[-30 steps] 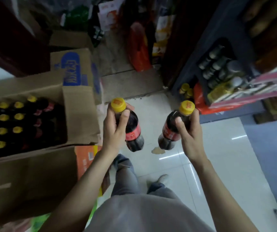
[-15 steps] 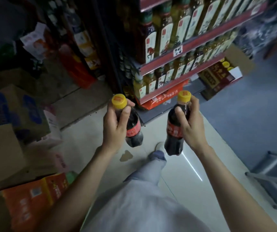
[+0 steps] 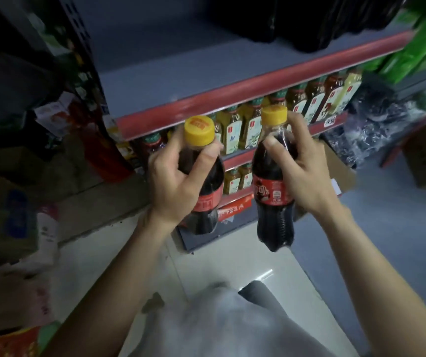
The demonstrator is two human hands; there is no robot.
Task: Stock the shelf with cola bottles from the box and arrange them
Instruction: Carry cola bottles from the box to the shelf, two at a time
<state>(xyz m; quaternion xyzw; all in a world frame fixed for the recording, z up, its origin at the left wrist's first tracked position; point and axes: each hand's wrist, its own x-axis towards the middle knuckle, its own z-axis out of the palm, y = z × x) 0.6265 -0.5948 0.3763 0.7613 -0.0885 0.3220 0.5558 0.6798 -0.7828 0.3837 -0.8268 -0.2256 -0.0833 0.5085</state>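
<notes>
Up in front of the shelf, 2 cola bottles hang in the air, 1 in each hand. The left hand holds the left cola bottle near its neck, with the thumb and fingers curled around it just under the yellow cap. The right hand holds the right cola bottle the same way, thumb in front and fingers wrapped behind. Both bottles are upright but lean a little, and they are near each other, not touching. The gray shelf board with the red front edge has bare room at its left end, and black things sit at its far right. Rows of tea bottles stand on the boards below. I think the bottles go up on the bare board next. A bottle could slip, because each is held only by its thin top. Its bottom could also bump the red edge and tip over.
</notes>
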